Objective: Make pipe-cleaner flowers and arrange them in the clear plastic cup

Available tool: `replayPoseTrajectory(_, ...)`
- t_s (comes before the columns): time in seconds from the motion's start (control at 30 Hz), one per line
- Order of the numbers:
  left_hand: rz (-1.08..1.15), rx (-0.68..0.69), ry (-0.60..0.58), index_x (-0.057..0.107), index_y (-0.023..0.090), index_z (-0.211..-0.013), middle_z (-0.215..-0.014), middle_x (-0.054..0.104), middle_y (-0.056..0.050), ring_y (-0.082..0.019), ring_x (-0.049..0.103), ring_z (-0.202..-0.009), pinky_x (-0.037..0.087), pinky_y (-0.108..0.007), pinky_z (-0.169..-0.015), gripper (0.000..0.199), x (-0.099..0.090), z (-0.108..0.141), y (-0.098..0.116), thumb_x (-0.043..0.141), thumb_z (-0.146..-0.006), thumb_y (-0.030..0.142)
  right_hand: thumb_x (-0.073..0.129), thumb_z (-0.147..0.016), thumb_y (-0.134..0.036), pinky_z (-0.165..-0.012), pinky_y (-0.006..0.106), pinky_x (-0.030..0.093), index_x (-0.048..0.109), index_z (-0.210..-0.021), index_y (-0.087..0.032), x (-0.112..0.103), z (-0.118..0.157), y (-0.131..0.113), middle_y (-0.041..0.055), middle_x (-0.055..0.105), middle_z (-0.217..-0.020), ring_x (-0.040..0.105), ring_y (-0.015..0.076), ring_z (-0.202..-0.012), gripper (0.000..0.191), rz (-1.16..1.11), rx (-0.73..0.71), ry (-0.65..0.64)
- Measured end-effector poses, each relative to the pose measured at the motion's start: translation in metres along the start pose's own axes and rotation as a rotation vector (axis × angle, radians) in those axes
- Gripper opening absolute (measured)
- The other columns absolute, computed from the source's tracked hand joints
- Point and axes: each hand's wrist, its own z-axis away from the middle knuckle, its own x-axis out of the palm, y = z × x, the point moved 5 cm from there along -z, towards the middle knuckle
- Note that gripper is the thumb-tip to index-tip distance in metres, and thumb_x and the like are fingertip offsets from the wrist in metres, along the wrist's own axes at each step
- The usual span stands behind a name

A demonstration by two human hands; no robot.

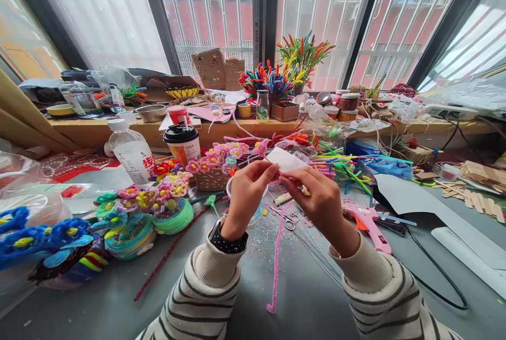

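My left hand (253, 192) and my right hand (316, 195) meet above the table, fingertips pinched close together. What they pinch is too small and covered to make out. A white piece of card (286, 159) shows just behind the fingertips; whether they touch it I cannot tell. Below the hands runs a pink pipe cleaner (276, 261) with a bent lower end, its upper end near my right fingers. Scissors (291, 221) and thin metal wires (320, 255) lie under my right hand. Beside that wrist is a pink glue gun (367, 221).
Pipe-cleaner flowers (158, 195) crowd the left side, with a water bottle (130, 150) and a lidded cup (182, 142) behind. Loose coloured pipe cleaners (348, 163) pile up beyond my hands. A black cable (438, 271) and wooden sticks (470, 197) are at right.
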Motion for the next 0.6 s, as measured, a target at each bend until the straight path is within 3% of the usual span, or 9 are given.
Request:
replayPoseTrajectory(0.17, -0.071, 0.040, -0.040, 0.062, 0.015, -0.068, -0.064, 0.064, -0.002, -0.011, 0.059, -0.061, 0.046, -0.022, -0.061, 0.010, 0.000, 0.000, 0.007, 0.062, -0.070, 0.025, 0.058, -0.075, -0.030, -0.053, 0.024, 0.048, 0.060, -0.071, -0.016, 0.008, 0.003, 0.025, 0.0021, 0.064, -0.065, 0.058, 0.0112, -0.054, 0.014, -0.502, 0.503, -0.040)
replayPoseTrajectory(0.27, -0.074, 0.100, -0.064, 0.060, 0.016, -0.066, -0.064, 0.062, -0.001, -0.012, 0.058, -0.061, 0.046, -0.023, -0.061, 0.009, 0.000, 0.000, 0.008, 0.062, -0.070, 0.024, 0.061, -0.071, -0.034, -0.050, 0.023, 0.047, 0.060, -0.068, -0.016, 0.018, 0.008, 0.036, 0.0002, 0.063, -0.059, 0.056, 0.0098, -0.050, 0.018, -0.809, 0.730, -0.082)
replayPoseTrajectory(0.47, -0.116, 0.250, -0.063, 0.060, 0.018, -0.069, -0.074, 0.059, -0.002, -0.013, 0.054, -0.070, 0.044, -0.025, -0.067, 0.007, 0.000, -0.001, 0.005, 0.061, -0.071, 0.025, 0.067, -0.065, -0.029, -0.045, 0.015, 0.041, 0.061, -0.065, -0.015, 0.043, 0.022, 0.047, -0.0033, 0.058, -0.055, 0.050, 0.0037, -0.046, 0.016, -1.338, 1.095, -0.247)
replayPoseTrajectory(0.6, -0.106, 0.296, -0.059, 0.057, 0.018, -0.069, -0.075, 0.054, -0.001, -0.012, 0.052, -0.071, 0.044, -0.024, -0.064, 0.008, -0.002, -0.003, 0.006, 0.060, -0.071, 0.025, 0.065, -0.067, -0.034, -0.051, 0.017, 0.043, 0.061, -0.075, -0.015, 0.047, 0.024, 0.043, 0.0005, 0.063, -0.069, 0.053, 0.0046, -0.052, 0.022, -1.332, 1.123, -0.454)
